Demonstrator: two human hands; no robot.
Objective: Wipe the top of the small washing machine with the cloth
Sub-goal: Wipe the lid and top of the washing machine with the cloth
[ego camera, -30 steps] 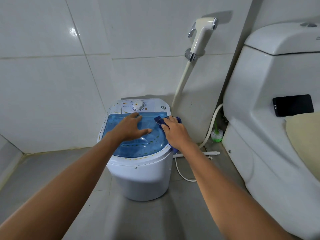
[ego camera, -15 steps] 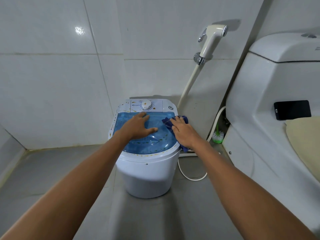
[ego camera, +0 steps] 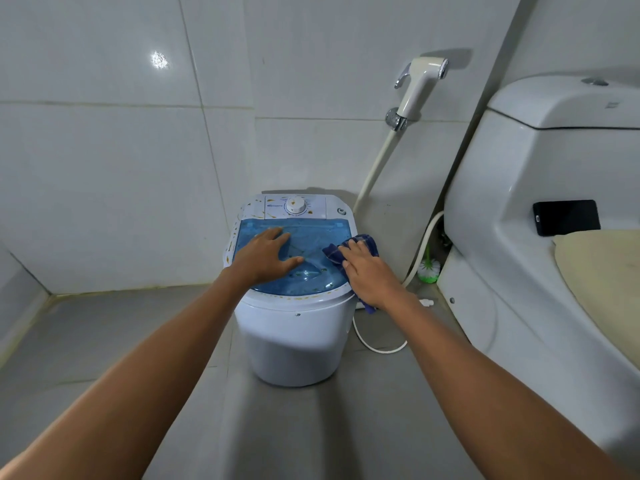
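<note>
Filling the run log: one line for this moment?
left hand flat on blue lid | right hand presses cloth at lid's right edge

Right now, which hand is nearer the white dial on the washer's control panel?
Left. The left hand lies flat on the blue lid, fingertips just below the dial. The right hand presses the cloth at the lid's right edge, farther off.

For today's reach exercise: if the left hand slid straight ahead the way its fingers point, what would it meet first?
The left hand lies flat on the blue lid, fingers aimed toward the wall. It would probably first reach the white control panel, left of the dial; depth is uncertain.
</note>
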